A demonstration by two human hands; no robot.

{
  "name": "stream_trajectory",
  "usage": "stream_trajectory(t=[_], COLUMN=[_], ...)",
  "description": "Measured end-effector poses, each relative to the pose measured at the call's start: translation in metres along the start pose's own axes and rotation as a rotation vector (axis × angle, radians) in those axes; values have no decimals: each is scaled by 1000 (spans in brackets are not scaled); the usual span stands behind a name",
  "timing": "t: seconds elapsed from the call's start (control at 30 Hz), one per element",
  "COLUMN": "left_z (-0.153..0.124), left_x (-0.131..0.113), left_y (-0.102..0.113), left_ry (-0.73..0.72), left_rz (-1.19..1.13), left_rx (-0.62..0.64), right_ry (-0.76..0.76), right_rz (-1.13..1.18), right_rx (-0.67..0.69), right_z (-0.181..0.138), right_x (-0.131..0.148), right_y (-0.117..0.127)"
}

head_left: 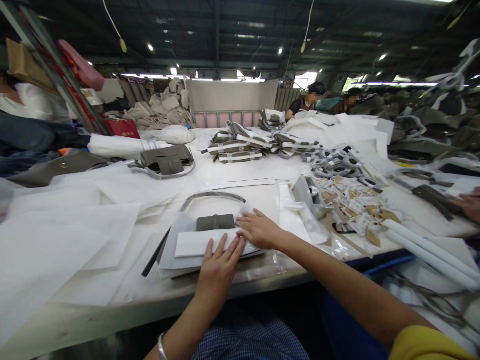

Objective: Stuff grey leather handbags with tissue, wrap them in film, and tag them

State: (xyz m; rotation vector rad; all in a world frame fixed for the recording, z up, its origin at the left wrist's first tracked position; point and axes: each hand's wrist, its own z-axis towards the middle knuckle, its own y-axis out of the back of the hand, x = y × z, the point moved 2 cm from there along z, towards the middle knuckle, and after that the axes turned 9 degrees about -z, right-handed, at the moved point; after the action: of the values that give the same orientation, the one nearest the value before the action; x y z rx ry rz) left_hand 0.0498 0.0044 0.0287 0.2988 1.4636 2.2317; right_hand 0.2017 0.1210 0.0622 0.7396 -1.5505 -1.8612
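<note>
On the table in front of me lies a grey-brown handbag, mostly covered by thin white wrapping paper (168, 252). Its flap tab (215, 222) shows between the sheets, and a wrapped strap (213, 195) curves out behind it. Across the front of the bag is a folded white foam strip (191, 244). My left hand (221, 262) presses flat on this strip with its fingers spread. Fingers outstretched, my right hand (260, 229) rests on the paper at the bag's right side, its fingertips close to the left hand's. A dark strap end (155, 254) sticks out at the left.
Large white sheets (75, 240) cover the table's left side. Wrapped bags (243, 142) are piled at the back, another bag (167, 160) lies back left. Right are a tape dispenser (309, 192), many tags (356, 205) and white rolls (431, 250). A co-worker's hand (468, 205) shows far right.
</note>
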Motion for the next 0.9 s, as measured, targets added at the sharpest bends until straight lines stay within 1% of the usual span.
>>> stream_trajectory(t=[0.07,0.13,0.23,0.3,0.4,0.43,0.47,0.53,0.6,0.67,0.73,0.83,0.9], left_z=[0,1,0,-1,-2,-2,-2,-1,0,0,1,1,1], left_x=[0,0,0,0,1,1,1,1,0,0,-1,-2,-1], left_y=[1,2,2,2,2,3,3,4,5,6,7,8,8], left_ry=[-4,-6,-13,-17,-13,-8,-4,4,13,21,23,21,24], left_rz=[-1,3,-1,-13,-42,-55,-68,-88,-99,-104,-104,-96,-91], left_rx=[3,5,6,2,5,12,21,36,48,56,62,57,55], right_ry=[5,30,80,78,61,69,84,107,92,64,35,-6,-7], right_rz=[-38,-33,93,206,281,264,231,149,102,125,203,283,254], right_rx=[31,31,-9,-128,-388,-437,-453,-404,-339,-304,-290,-272,-261], right_z=[4,5,-7,-29,-79,-95,-110,-130,-137,-134,-126,-116,-112], right_x=[1,3,3,4,12,17,23,33,38,39,35,30,30], right_y=[-1,4,14,18,19,16,11,-1,-14,-23,-27,-26,-23])
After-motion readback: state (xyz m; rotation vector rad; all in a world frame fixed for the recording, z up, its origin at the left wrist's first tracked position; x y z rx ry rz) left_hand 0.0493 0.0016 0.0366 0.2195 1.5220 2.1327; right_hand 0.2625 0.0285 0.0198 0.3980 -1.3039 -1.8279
